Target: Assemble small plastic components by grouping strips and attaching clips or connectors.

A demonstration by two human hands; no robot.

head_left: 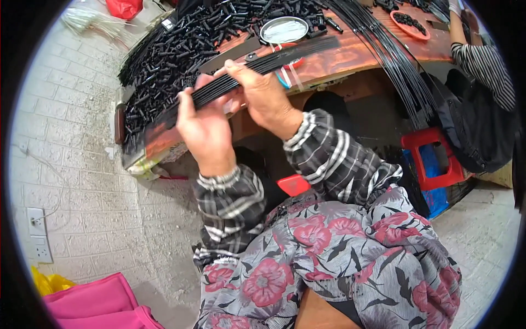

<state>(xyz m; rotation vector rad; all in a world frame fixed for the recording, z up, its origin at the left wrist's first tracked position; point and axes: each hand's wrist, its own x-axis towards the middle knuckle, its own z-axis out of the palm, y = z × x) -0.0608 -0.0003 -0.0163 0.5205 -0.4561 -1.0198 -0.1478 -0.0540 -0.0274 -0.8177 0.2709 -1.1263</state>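
Both my hands are closed round a bundle of thin black rods (218,89), held at a slant above the workbench's front edge. My left hand (205,126) grips it at the lower left, with the thumb up along the side. Further right, my right hand (267,97) wraps the bundle from above. The rods' far right end is smeared by motion. Behind the bundle lie a flat grey metal bar (233,54) and a red-handled tool (294,62), partly covered by the rods. A heap of short black tubular parts (189,46) covers the bench's left side.
A round metal dish (284,30) of thin pale pieces stands on the wooden bench (350,52). Long black rods (392,60) overhang its edge at right. An orange bowl (410,25) holds small dark parts. A co-worker's striped sleeve (485,66) and a red stool (433,159) are at right.
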